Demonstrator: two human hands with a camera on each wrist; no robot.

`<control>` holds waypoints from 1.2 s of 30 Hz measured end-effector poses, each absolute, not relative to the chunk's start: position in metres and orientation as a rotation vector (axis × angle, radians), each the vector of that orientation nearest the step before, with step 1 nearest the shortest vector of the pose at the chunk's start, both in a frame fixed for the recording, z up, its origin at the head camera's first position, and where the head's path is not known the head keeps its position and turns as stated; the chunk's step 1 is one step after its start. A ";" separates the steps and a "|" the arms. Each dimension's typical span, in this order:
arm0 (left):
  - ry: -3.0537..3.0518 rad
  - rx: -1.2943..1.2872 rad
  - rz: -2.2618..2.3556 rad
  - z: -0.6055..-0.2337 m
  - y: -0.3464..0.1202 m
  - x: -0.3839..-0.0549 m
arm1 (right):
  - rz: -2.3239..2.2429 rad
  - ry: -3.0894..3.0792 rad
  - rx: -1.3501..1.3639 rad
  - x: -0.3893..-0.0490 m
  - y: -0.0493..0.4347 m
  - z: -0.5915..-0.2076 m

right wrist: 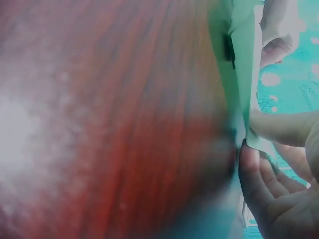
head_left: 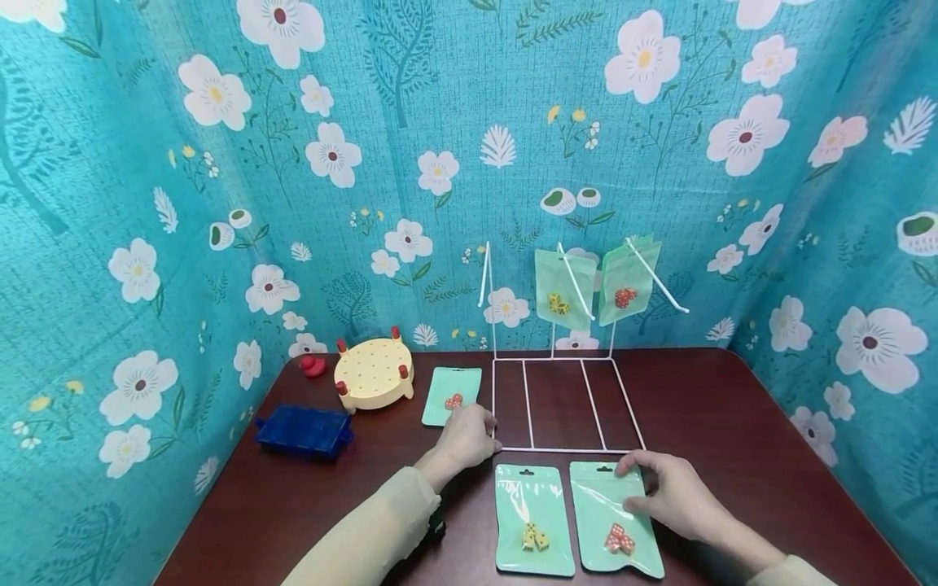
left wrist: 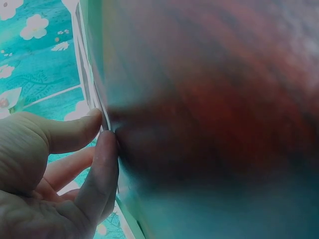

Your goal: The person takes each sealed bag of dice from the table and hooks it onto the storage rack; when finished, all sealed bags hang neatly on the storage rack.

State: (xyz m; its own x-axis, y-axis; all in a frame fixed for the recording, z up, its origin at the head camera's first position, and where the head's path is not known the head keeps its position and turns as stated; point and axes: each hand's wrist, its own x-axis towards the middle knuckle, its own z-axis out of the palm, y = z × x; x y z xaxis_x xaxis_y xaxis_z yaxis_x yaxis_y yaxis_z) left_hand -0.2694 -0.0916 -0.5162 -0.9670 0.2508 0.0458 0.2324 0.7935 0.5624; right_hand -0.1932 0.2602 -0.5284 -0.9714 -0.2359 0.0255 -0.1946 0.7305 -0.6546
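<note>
A white wire rack (head_left: 531,404) stands on the table, with two hooks bearing mint-green pouches: one with yellow dice (head_left: 558,304), the other with red dice (head_left: 625,298). My left hand (head_left: 463,439) is at the rack's front left corner; its thumb and finger pinch a thin white edge in the left wrist view. With thumb and fingers, my right hand (head_left: 677,492) pinches the right edge of a flat pouch with red dice (head_left: 595,488). Left of that lies a pouch with yellow dice (head_left: 528,500). Another red-dice pouch (head_left: 443,387) lies beyond my left hand.
On the table's left side are a blue tray (head_left: 304,431), a round cream stool-like piece (head_left: 374,373) with red-tipped legs, and a small red duck (head_left: 312,365). The rack's left hook (head_left: 484,275) is bare. A flowered teal curtain (head_left: 432,98) hangs behind the table.
</note>
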 end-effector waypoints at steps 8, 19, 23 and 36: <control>2.943 0.394 0.912 -0.513 -0.092 -0.267 | -1.170 2.882 -0.392 -0.193 0.258 -0.521; 2.936 0.382 0.914 -0.517 -0.091 -0.270 | -1.223 3.065 -0.507 -0.184 0.252 -0.508; 2.933 0.379 0.914 -0.517 -0.091 -0.270 | -1.279 3.088 -0.615 -0.180 0.251 -0.499; 2.948 0.412 0.904 -0.519 -0.091 -0.271 | -1.501 3.087 -0.944 -0.170 0.249 -0.470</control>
